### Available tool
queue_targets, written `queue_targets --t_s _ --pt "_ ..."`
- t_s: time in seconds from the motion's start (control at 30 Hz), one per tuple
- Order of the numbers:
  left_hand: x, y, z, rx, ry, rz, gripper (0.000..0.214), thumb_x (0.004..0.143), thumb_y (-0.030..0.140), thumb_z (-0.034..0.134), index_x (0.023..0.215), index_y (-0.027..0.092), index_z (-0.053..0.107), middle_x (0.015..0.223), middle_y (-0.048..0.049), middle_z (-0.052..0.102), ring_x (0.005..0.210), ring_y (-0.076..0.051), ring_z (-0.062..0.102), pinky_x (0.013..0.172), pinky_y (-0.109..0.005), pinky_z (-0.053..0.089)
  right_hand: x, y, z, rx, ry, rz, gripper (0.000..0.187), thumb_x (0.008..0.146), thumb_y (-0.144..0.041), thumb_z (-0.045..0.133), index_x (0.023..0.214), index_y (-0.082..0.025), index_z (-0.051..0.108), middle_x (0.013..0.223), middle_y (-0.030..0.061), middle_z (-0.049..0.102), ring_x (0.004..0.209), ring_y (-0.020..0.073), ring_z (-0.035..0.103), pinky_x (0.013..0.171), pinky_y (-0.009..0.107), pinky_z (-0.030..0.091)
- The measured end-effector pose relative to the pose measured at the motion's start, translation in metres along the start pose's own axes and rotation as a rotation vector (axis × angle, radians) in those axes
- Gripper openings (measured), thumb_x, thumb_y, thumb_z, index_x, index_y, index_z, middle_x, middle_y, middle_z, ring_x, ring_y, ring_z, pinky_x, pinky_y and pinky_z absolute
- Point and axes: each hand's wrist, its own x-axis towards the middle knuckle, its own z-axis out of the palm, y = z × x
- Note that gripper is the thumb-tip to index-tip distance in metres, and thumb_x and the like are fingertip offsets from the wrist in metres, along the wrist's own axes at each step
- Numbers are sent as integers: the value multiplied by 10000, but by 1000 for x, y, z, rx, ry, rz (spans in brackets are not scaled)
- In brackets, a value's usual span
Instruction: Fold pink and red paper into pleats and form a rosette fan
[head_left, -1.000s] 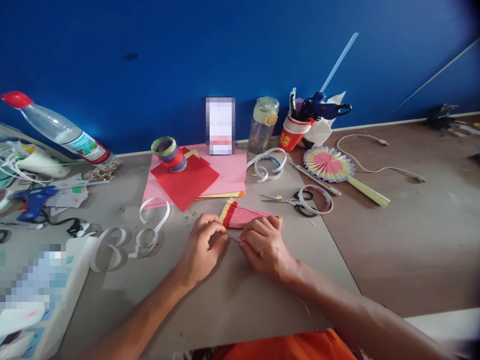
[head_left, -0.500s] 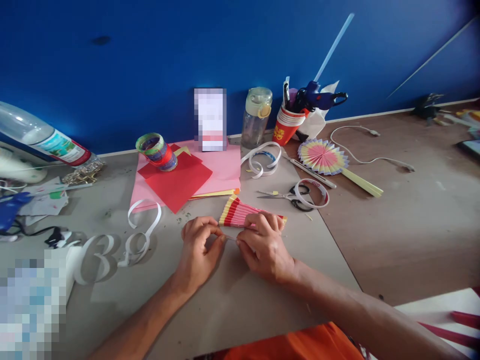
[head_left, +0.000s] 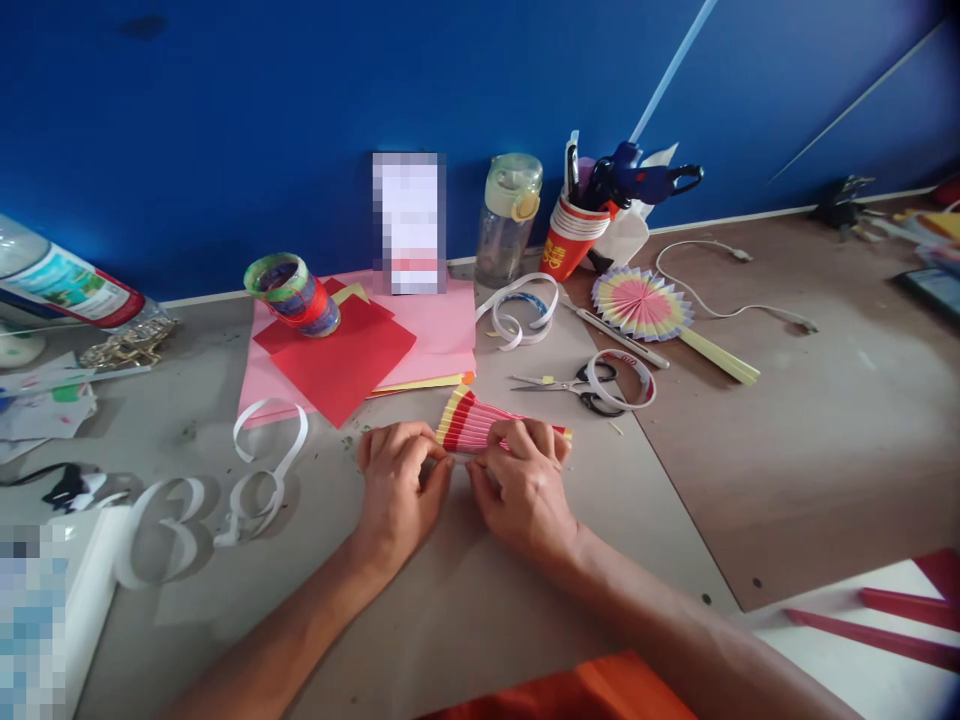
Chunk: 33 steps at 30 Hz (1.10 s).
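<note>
A pleated paper piece (head_left: pixel 474 422), striped yellow, red and pink, lies fanned out on the table in front of me. My left hand (head_left: pixel 397 490) is closed, with thumb and index pinched at the near left corner of the paper. My right hand (head_left: pixel 525 490) is curled over the paper's right part and hides much of it. Its thumb and index press together at the near edge, a small gap from the left fingertips. Whatever thin piece lies along that edge is too small to make out.
Beyond my hands lie scissors (head_left: pixel 570 385), a tape roll (head_left: pixel 649 385), a cutter knife (head_left: pixel 622 336) and a finished round paper fan (head_left: pixel 645 303). Red paper (head_left: pixel 352 365) and a yarn-wrapped jar (head_left: pixel 322 318) are back left. Curled white strips (head_left: pixel 274 490) lie left; a clear bottle (head_left: pixel 504 240) stands behind.
A thin pale strip showed between my fingertips before; now it hardly shows. Both hands sit closer against the paper's near edge. My view has shifted slightly.
</note>
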Motion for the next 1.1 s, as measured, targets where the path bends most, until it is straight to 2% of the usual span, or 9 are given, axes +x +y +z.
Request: queue_targets --t_s 0.23,0.43,0.67,0.97,1.1 --pt "2 -6 0 51 20 -18 72 813 207 586 745 205 563 943 -48 645 908 -224 552 867 -386 335 2 0 4 -30 -11 22 198 809 -194 567 611 -184 568 823 52 557 846 213 416 749 383 288" --pt "1 -6 0 2 8 -13 76 803 205 597 728 211 587 945 -32 640 910 -210 562 889 -390 325 0 6 -4 -37 52 61 64 793 -210 592 756 -206 644 894 59 559 854 220 436 737 381 279" --pt "3 -6 2 2 29 -36 82 790 216 628 716 218 593 945 -17 640 901 -202 576 872 -387 341 0 12 -4 -20 83 62 100 802 -173 589 750 -225 657 889 39 581 853 206 441 748 368 275" --pt "5 -5 -4 -38 -60 -41 83 797 193 635 724 214 601 965 -21 633 943 -213 566 886 -411 324 1 14 -3 3 75 60 99 796 -167 596 763 -226 669 894 42 588 851 207 452 744 368 282" --pt "6 -7 -2 -29 -57 -38 90 790 193 643 714 214 601 959 -18 637 950 -216 570 898 -416 322 1 13 -3 5 76 59 101 801 -175 596 766 -229 673 890 42 589 853 208 453 745 369 284"
